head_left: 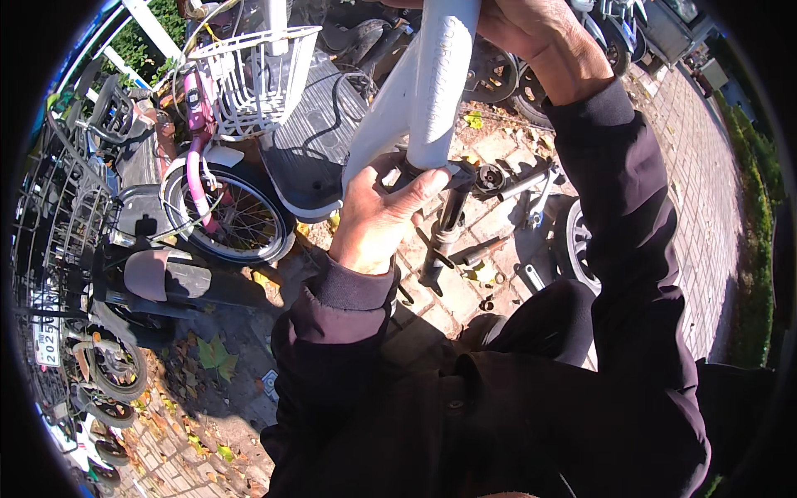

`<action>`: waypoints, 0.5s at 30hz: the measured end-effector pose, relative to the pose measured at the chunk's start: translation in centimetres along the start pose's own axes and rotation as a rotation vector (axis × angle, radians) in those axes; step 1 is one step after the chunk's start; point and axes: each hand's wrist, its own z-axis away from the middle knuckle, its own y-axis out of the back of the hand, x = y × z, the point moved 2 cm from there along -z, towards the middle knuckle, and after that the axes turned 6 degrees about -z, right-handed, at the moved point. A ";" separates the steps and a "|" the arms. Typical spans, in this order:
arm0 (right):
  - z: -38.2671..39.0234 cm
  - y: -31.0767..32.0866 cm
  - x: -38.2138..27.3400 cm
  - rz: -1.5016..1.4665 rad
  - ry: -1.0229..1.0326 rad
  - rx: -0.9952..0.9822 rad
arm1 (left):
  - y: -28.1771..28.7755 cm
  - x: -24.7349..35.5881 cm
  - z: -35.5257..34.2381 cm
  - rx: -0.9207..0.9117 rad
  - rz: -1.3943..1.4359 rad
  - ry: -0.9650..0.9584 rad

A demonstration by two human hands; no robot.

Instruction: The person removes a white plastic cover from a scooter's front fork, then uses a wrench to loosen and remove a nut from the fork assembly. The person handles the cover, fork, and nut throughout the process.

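Now left hand [378, 217] wraps fingers round bottom end of pale grey metal bike tube [440, 83]. Tube runs up and away. Right hand [544, 41] grips same tube higher up. Black fork part [444, 236] hangs just under left hand.

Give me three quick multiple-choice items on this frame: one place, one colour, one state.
1. Where is the white basket?
A. upper left, on the pink bicycle
B. lower right, on the paving
C. in the right hand

2. What colour is the frame tube that the hands hold?
A. red
B. white
C. green

3. What is the left hand doing?
A. hanging free
B. resting on the pink bicycle's wheel
C. gripping the lower end of the tube

A: it sits on the pink bicycle, upper left.
B: the tube is white.
C: fingers wrap its lower end; the right hand holds higher up.
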 end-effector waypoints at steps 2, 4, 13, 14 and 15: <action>0.6 -2.0 -0.8 0.005 0.024 -0.021 | -0.2 0.1 0.0 -0.055 0.094 -0.023; 1.4 -3.5 -1.5 0.115 -0.004 0.208 | -0.2 0.3 -0.1 -0.024 -0.003 -0.023; 1.3 -1.4 -2.0 0.126 0.008 -0.233 | -0.2 1.0 0.1 -0.037 -0.111 0.001; 1.1 -0.7 -2.0 0.073 -0.043 -0.363 | -0.2 1.0 0.2 -0.026 -0.110 0.017; 0.2 -0.3 -1.5 -0.096 -0.058 -0.463 | -0.2 1.0 0.4 -0.027 -0.108 0.033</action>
